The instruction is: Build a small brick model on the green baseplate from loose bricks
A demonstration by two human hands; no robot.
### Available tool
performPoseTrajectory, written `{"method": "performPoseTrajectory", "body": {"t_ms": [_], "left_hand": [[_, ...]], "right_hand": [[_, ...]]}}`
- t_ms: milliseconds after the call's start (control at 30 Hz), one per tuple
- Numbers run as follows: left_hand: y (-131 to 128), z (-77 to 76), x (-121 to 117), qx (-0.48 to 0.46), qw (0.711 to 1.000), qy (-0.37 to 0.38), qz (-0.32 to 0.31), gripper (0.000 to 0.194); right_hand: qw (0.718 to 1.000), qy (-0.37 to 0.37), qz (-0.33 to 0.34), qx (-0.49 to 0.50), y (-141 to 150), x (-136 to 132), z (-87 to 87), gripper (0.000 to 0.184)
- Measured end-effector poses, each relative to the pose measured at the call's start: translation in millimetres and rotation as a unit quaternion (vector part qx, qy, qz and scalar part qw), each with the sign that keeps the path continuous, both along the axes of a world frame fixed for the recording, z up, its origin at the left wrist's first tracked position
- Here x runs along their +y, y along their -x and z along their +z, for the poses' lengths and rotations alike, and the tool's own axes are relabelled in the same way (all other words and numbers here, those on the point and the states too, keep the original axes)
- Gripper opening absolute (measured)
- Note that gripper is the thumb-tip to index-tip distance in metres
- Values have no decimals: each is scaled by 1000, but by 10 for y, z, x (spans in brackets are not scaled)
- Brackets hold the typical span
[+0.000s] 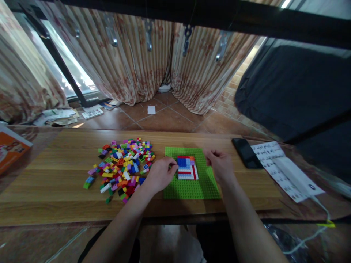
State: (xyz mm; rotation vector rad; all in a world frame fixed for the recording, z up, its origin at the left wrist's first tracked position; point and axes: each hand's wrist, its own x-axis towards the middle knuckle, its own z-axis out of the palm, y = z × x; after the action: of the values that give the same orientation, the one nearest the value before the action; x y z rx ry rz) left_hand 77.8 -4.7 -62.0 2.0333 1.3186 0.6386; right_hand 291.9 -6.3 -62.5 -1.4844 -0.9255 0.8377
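A green studded baseplate [171,191] lies on the wooden table. On its middle sits a flat, roughly square patch of toy bricks [185,164] in blue, white, red and orange. My left hand [163,171] is closed in a pinch at the patch's left edge; whether its fingertips hold a small piece is too small to make out. Over the baseplate's right side, apart from the patch, my right hand [221,166] also has its fingers pressed together. What is in them, if anything, is hidden. A heap of loose toy bricks [124,164] in many colours spreads left of my left hand.
Right of the baseplate lies a black phone [246,153], beside a printed sheet [267,149] with a white device [298,175] and its cable on it. An orange box [12,148] is at the table's [63,164] far left. A dark bar [164,11] crosses overhead.
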Motion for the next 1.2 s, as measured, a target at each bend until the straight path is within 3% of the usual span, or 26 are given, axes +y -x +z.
{"method": "performPoseTrajectory", "body": {"t_ms": [100,167,367,567,733,933,1067,1200], "left_hand": [[61,19,54,-35,999,-6,22,22],[131,34,97,-62,997,-16,44,23],[415,111,177,-66,987,-32,142,23],[663,134,253,-30,974,-46,219,22],[786,106,296,-56,962,-61,262,22],[853,114,291,-123,945,-62,296,19],[965,125,290,-178,920,-72,342,19],[1126,161,271,-243,892,-68,374,19]], "right_hand": [[990,-71,-96,80,1,18,110,36],[985,-87,-115,92,35,21,136,35],[987,-103,-95,76,185,3,97,32],[992,-103,-72,-3,366,-28,117,27],[983,-90,52,-150,636,-142,111,24],[914,-120,214,-323,975,-232,27,17],[884,-129,263,-363,1137,-231,-30,16],[873,-133,281,-377,1219,-217,-86,17]]}}
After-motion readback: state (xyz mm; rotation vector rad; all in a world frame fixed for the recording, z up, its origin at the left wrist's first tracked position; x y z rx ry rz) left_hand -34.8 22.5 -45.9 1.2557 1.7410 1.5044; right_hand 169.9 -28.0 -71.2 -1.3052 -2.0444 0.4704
